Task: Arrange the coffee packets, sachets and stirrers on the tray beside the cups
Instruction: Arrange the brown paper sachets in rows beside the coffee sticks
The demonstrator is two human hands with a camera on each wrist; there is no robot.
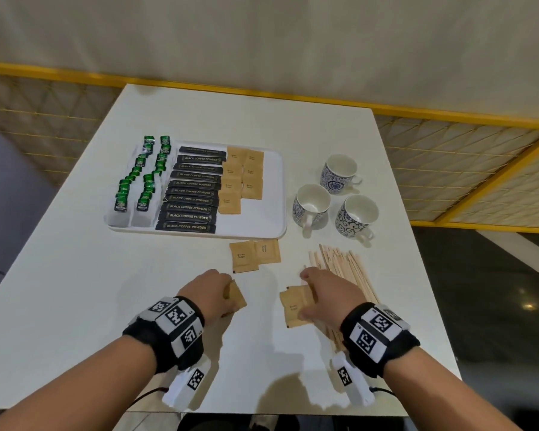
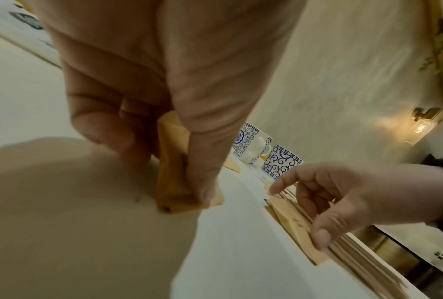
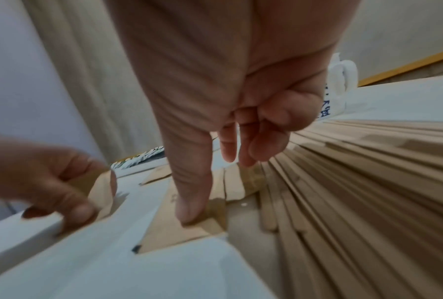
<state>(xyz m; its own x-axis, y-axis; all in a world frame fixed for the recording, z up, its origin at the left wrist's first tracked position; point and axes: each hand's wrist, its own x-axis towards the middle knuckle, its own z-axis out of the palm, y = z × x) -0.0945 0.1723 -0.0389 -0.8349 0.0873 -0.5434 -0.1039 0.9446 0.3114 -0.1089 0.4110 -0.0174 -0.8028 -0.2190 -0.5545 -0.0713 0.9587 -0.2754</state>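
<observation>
A white table (image 1: 75, 290) stands before a pale curtain and a yellow-framed lattice rail. On its far left lies a white tray (image 1: 274, 194) holding green tea bags (image 1: 137, 181) at the left, a column of black coffee packets (image 1: 192, 195) in the middle and brown sachets (image 1: 241, 177) to their right. Three blue-patterned cups (image 1: 336, 194) stand right of the tray. Near the tray's front edge two loose sachets (image 1: 254, 255) lie overlapping on the table. A fan of wooden stirrers (image 1: 346, 272) lies at the near right. The left hand (image 1: 210, 292) pinches a sachet (image 2: 172, 172) between thumb and curled fingers, close to the table. The right hand (image 1: 327, 295) presses its thumb on flat sachets (image 3: 179, 232) just beside the stirrers, its fingers curled loosely above them.
</observation>
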